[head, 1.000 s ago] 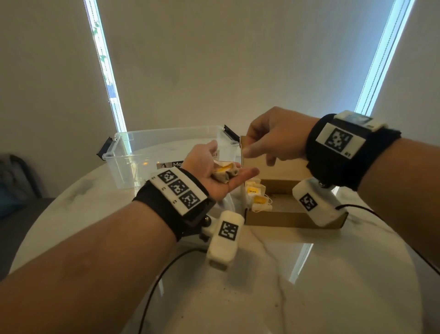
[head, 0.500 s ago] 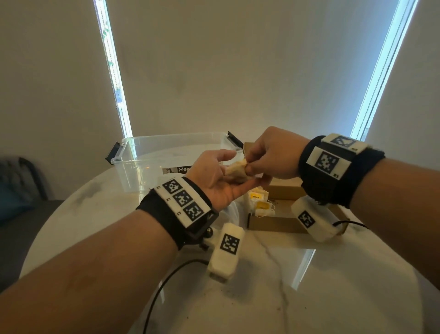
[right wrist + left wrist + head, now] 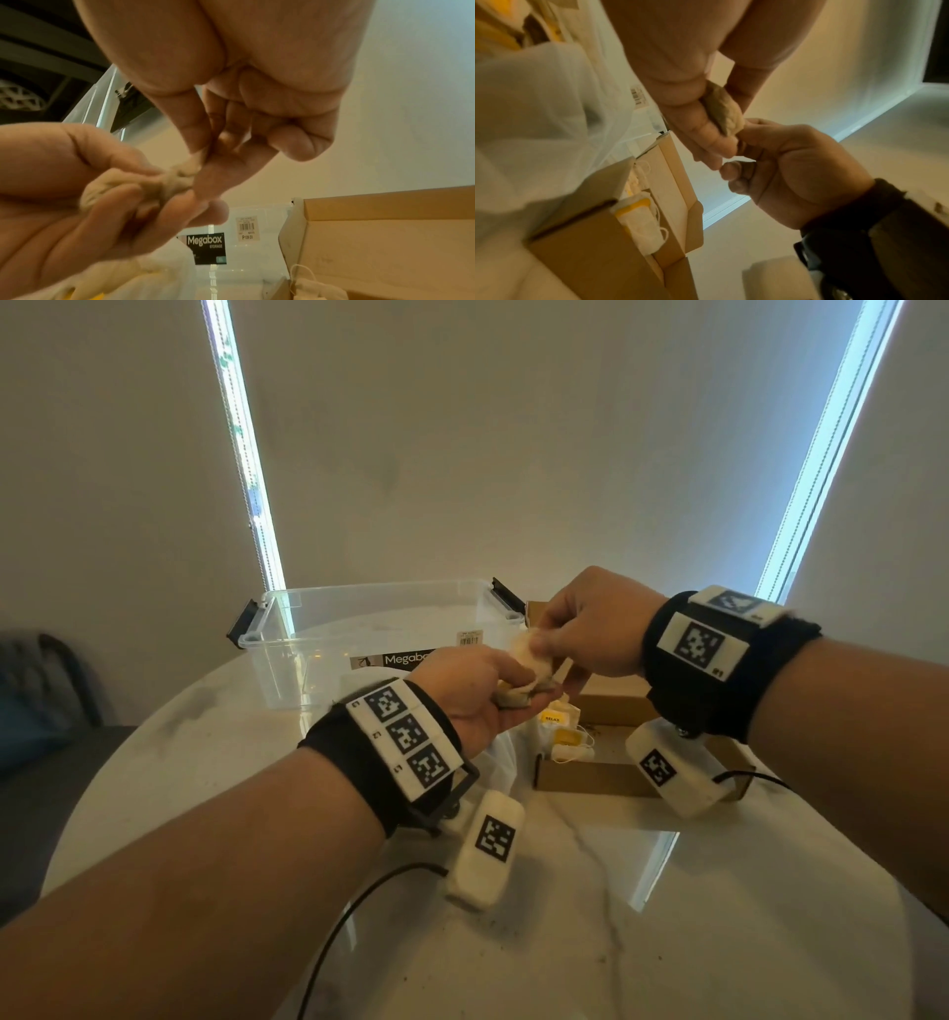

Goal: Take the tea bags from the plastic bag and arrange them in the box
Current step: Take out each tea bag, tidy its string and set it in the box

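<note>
My left hand (image 3: 506,693) is held palm-up above the table, its fingers curled round a small clump of pale tea bags (image 3: 526,660). My right hand (image 3: 552,642) reaches in from the right and pinches the top tea bag (image 3: 180,174) between thumb and forefinger. In the left wrist view the tea bag (image 3: 725,110) sits between both hands' fingers. Below them lies the open cardboard box (image 3: 590,775), with a few yellow-tagged tea bags (image 3: 562,729) at its left end. The crumpled clear plastic bag (image 3: 500,762) lies under my left hand, beside the box.
An empty clear storage tub (image 3: 359,629) labelled Megabox stands behind my left hand. The round marble table (image 3: 642,942) has bare room in front. A black cable (image 3: 349,911) trails from my left wrist. A dark seat (image 3: 46,711) is at the far left.
My right hand came down from above the box onto my left palm and took hold of a tea bag. My left fingers have curled up round the clump.
</note>
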